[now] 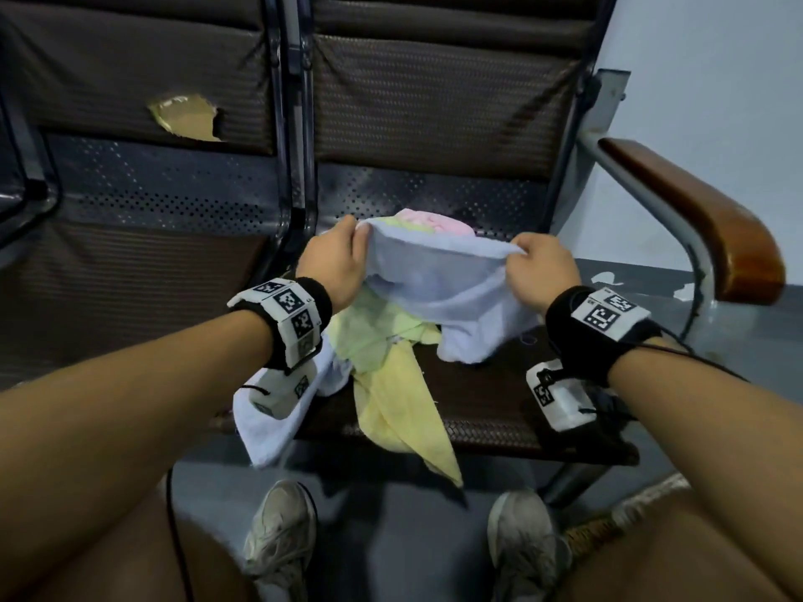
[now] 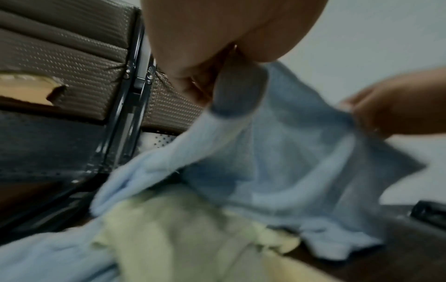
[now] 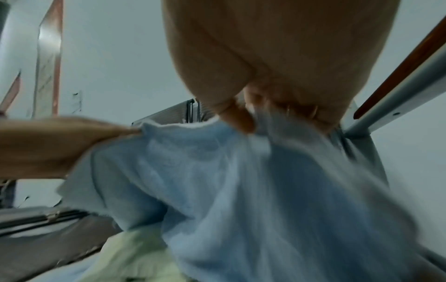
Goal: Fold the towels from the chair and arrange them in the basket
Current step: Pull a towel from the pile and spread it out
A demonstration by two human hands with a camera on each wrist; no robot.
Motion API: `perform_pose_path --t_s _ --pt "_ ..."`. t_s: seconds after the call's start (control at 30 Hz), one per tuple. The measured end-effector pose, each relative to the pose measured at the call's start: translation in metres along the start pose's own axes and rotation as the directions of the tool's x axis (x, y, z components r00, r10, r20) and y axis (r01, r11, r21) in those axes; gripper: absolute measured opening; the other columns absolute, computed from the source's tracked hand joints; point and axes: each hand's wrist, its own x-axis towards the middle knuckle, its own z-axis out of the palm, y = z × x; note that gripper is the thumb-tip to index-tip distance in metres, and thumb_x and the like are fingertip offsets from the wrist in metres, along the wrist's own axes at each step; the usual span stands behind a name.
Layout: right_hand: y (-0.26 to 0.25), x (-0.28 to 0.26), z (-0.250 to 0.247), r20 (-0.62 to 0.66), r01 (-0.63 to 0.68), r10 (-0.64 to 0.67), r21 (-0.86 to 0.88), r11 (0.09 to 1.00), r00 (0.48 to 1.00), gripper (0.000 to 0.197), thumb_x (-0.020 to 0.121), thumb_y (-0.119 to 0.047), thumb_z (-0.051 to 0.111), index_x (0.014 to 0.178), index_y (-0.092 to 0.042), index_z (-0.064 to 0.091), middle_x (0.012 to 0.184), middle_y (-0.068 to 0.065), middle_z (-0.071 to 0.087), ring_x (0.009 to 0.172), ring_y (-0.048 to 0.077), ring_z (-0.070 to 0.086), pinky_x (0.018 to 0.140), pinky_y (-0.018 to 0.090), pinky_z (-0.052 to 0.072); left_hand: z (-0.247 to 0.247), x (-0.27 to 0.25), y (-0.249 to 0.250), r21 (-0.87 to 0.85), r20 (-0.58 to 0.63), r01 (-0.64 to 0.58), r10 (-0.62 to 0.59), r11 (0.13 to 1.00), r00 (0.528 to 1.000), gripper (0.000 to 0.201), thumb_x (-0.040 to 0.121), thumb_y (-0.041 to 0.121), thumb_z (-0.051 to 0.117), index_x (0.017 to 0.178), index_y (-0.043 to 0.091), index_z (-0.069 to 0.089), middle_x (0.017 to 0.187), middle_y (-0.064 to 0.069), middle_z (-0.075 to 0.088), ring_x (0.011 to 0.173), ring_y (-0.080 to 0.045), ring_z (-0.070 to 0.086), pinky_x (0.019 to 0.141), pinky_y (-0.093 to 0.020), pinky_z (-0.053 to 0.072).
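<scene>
A light blue towel [image 1: 439, 282] hangs spread between both hands above the chair seat [image 1: 491, 393]. My left hand [image 1: 343, 249] pinches its upper left corner and my right hand [image 1: 532, 265] pinches its upper right edge. The left wrist view shows the blue towel [image 2: 284, 152] sagging from the left hand [image 2: 210, 82]; the right wrist view shows the same towel [image 3: 229, 181] under the right hand [image 3: 260, 112]. Beneath it lies a heap with a pale green towel [image 1: 369, 328], a yellow towel [image 1: 404, 410], a pink towel [image 1: 430, 221] and another blue towel [image 1: 269, 423] drooping off the front edge.
The seat belongs to a row of brown padded chairs; the left backrest has a torn patch [image 1: 187, 119]. A wooden armrest [image 1: 704, 219] stands at the right. A woven basket rim [image 1: 625, 512] shows near my right knee, by my two shoes on the grey floor.
</scene>
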Motion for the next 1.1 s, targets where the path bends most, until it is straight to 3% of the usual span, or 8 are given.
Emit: perform_pose_path --t_s 0.17,0.23,0.37,0.57,0.73,0.83,0.9,1.1 --pt "-0.018 -0.025 0.025 0.365 0.249 -0.308 0.201 0.947 0.879 0.052 0.082 -0.036 0.075 0.127 -0.023 0.053 0.119 -0.002 0.062 0.106 0.013 0.059 0.091 0.032 0.048 0.008 -0.003 0.046 -0.328 0.052 -0.103 0.127 0.939 0.991 0.034 0.105 0.03 0.044 0.078 0.01 0.049 0.066 0.004 0.042 0.063 -0.01 0.04 0.062 -0.027 0.034" --pt "-0.029 -0.027 0.029 0.3 0.329 -0.373 0.189 0.925 0.878 0.017 0.093 -0.027 0.063 0.102 -0.013 0.064 0.095 0.0 0.067 0.089 0.015 0.061 0.079 0.035 0.047 0.012 -0.005 0.053 -0.364 0.148 -0.091 0.154 0.927 0.977 0.037 0.101 0.038 0.052 0.079 0.008 0.055 0.07 0.0 0.05 0.065 -0.01 0.044 0.065 -0.03 0.038" --pt "-0.028 -0.012 0.015 0.046 0.202 -0.226 0.305 0.931 0.973 0.023 0.1 -0.015 0.041 0.083 -0.005 0.053 0.077 0.005 0.052 0.074 0.018 0.048 0.068 0.035 0.038 0.009 -0.008 0.033 0.051 0.359 -0.154 0.126 0.987 0.925 0.034 0.08 0.047 0.074 0.086 0.018 0.057 0.079 0.003 0.059 0.075 -0.019 0.056 0.061 -0.031 0.036" --pt "-0.004 0.004 -0.001 -0.118 0.223 -0.2 0.238 0.945 0.973 0.038 0.095 -0.035 0.056 0.06 -0.024 0.045 0.06 -0.008 0.049 0.064 0.012 0.049 0.065 0.031 0.04 -0.001 -0.002 0.006 0.398 0.305 0.068 -0.202 0.915 0.931 0.043 0.101 0.042 0.033 0.1 0.012 0.065 0.112 -0.019 0.067 0.091 -0.034 0.06 0.071 -0.031 0.041" --pt "-0.003 -0.005 0.004 0.076 0.263 -0.262 0.002 0.965 0.962 0.039 0.102 -0.04 0.046 0.069 -0.019 0.04 0.061 -0.004 0.043 0.061 0.02 0.044 0.06 0.035 0.028 -0.004 0.004 0.033 -0.149 0.283 0.512 -0.459 0.846 0.842 0.051 0.106 0.036 0.026 0.131 0.002 0.054 0.135 -0.017 0.056 0.123 -0.032 0.054 0.1 -0.032 0.043" --pt "-0.013 -0.016 0.006 0.152 0.372 -0.389 0.128 0.919 0.908 0.007 0.102 -0.024 0.045 0.106 -0.019 0.043 0.058 0.001 0.045 0.051 0.015 0.041 0.054 0.035 0.032 -0.003 0.005 0.063 -0.603 0.347 0.597 -0.499 0.53 0.794 0.025 0.103 0.031 0.042 0.096 0.013 0.059 0.096 -0.006 0.065 0.084 -0.025 0.065 0.07 -0.029 0.056" --pt "-0.023 -0.02 0.001 0.08 0.443 -0.463 0.187 0.877 0.883 0.019 0.099 -0.014 0.043 0.115 -0.024 0.04 0.055 0.006 0.044 0.044 0.016 0.039 0.05 0.035 0.035 -0.003 0.005 0.078 -0.741 0.398 0.571 -0.453 0.354 0.797 0.029 0.101 0.029 0.044 0.102 0.007 0.062 0.1 -0.014 0.069 0.086 -0.027 0.068 0.079 -0.037 0.059" --pt "-0.04 -0.027 -0.005 0.16 0.327 -0.343 0.116 0.938 0.926 0.026 0.088 -0.02 0.052 0.079 -0.017 0.076 0.069 -0.01 0.069 0.068 0.003 0.061 0.069 0.026 0.047 -0.001 -0.004 0.103 -0.716 0.524 0.611 -0.32 0.336 0.789 0.039 0.104 0.04 0.035 0.099 0.008 0.057 0.081 -0.015 0.058 0.075 -0.025 0.058 0.071 -0.031 0.046"
